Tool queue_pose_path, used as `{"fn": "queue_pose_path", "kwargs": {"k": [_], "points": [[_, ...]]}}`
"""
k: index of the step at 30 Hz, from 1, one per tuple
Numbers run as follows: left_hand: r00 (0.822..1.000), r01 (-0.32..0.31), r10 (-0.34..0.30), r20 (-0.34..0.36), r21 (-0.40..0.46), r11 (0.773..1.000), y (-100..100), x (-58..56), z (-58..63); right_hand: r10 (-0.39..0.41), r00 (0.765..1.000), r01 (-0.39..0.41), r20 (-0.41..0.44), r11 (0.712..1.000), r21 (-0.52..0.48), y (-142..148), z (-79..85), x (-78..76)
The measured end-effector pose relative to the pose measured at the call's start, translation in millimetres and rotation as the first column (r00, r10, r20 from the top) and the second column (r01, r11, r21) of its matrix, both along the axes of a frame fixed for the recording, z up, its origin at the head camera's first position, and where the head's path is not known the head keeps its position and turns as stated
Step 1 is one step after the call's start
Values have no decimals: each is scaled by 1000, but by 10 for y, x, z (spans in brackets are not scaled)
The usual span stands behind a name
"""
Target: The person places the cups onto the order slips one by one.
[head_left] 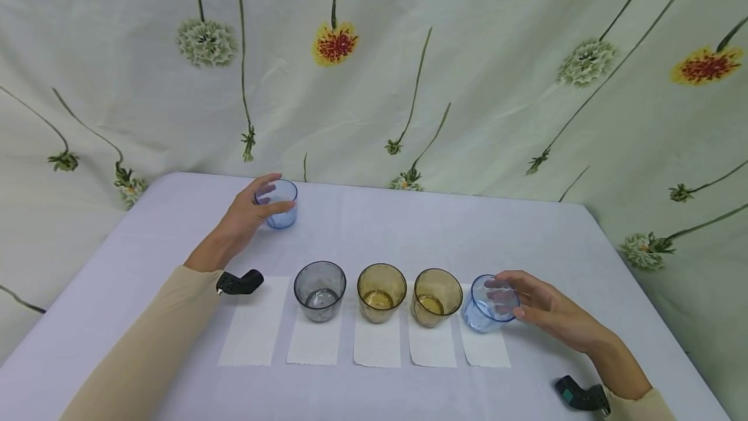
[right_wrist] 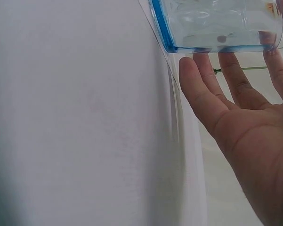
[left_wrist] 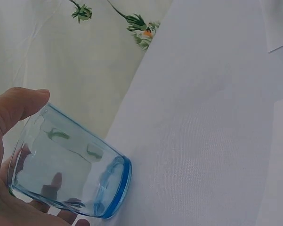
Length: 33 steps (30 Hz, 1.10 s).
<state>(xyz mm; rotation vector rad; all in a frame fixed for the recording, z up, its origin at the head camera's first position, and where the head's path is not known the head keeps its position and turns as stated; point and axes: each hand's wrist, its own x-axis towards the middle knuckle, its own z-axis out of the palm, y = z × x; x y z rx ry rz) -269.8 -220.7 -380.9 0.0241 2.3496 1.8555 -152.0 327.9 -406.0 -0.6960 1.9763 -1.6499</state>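
My left hand [head_left: 242,213] grips a clear blue glass [head_left: 283,218] near the far left edge of the table, thumb on the near side and fingers behind it. In the left wrist view the thumb lies at the rim of that glass [left_wrist: 70,162], with fingertips showing through and below it. At the right end of a row, my right hand [head_left: 552,310] holds a second blue glass [head_left: 485,317], which leans slightly over a white paper strip [head_left: 487,351]. Several fingers pass along the side of this glass [right_wrist: 207,28] in the right wrist view.
Left of the second blue glass stand two amber glasses [head_left: 435,304] [head_left: 381,297] and a grey glass [head_left: 320,297], each on a paper strip. Another paper strip [head_left: 250,336] lies at the row's left end. A flowered cloth [head_left: 362,96] hangs behind the table [head_left: 426,395].
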Motion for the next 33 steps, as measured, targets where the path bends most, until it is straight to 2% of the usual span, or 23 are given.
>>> {"fn": "queue_pose_path", "kwargs": {"k": [5, 19, 33], "points": [[1000, 3, -4, 3, 12, 1000, -10, -40, -64, -10, 1000, 10, 1, 1000, 15, -3, -1, 3], [1000, -1, 0, 5, 44, 999, 25, -35, -67, -30, 1000, 30, -4, 998, 49, -13, -6, -1], [1000, -4, 3, 11, 37, 999, 41, -49, -88, -4, 1000, 4, -2, 1000, 4, -13, 5, -1]]}}
